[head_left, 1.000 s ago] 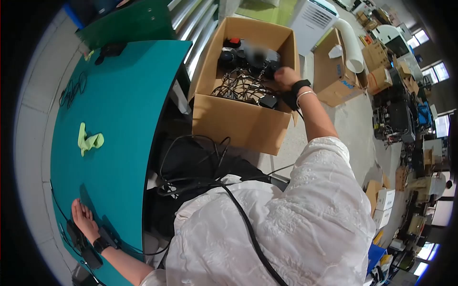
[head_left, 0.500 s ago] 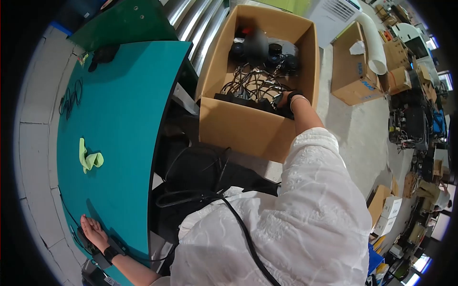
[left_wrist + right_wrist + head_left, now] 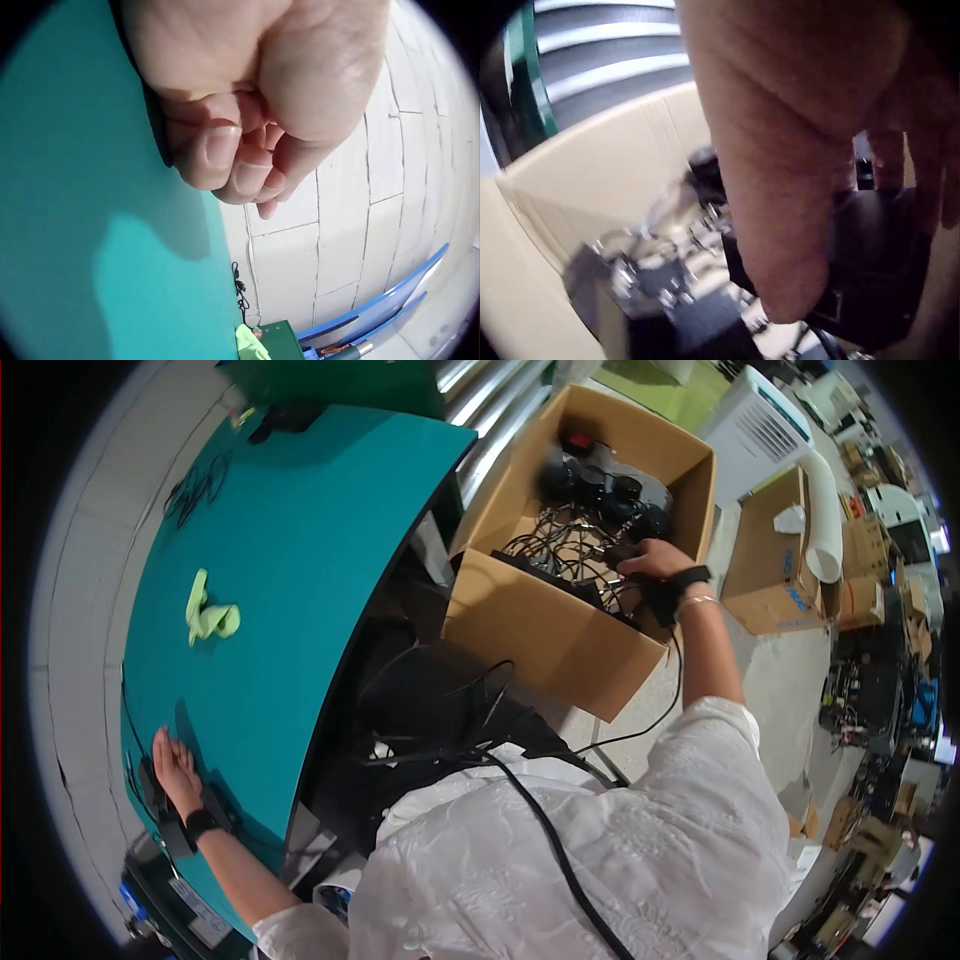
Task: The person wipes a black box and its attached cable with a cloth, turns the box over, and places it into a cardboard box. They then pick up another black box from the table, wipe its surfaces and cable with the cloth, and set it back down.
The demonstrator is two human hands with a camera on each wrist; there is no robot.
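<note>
Inside the near right part of an open cardboard box (image 3: 555, 630), my right hand (image 3: 660, 558) grips a black box-shaped device (image 3: 885, 240). The thumb lies along one side of it and the fingers reach round the other, in the right wrist view. Below and beside that hand lie tangled black cables (image 3: 555, 538) with shiny connectors, plus more black blocks (image 3: 694, 326). My left hand (image 3: 178, 772) rests idle at the teal table's left side, fingers loosely curled and holding nothing.
Black round items (image 3: 620, 500) fill the box's far end. A yellow-green cloth (image 3: 212, 620) and a coiled black cable (image 3: 195, 490) lie on the teal table (image 3: 300, 560). Right of the box stand another carton (image 3: 770, 550) and a white air conditioner (image 3: 760, 435). A thick cable (image 3: 545, 830) crosses my shirt.
My right hand went from the box's right side down to its near wall, then rose a little with the black device. The head view has turned. My left hand stays on the table.
</note>
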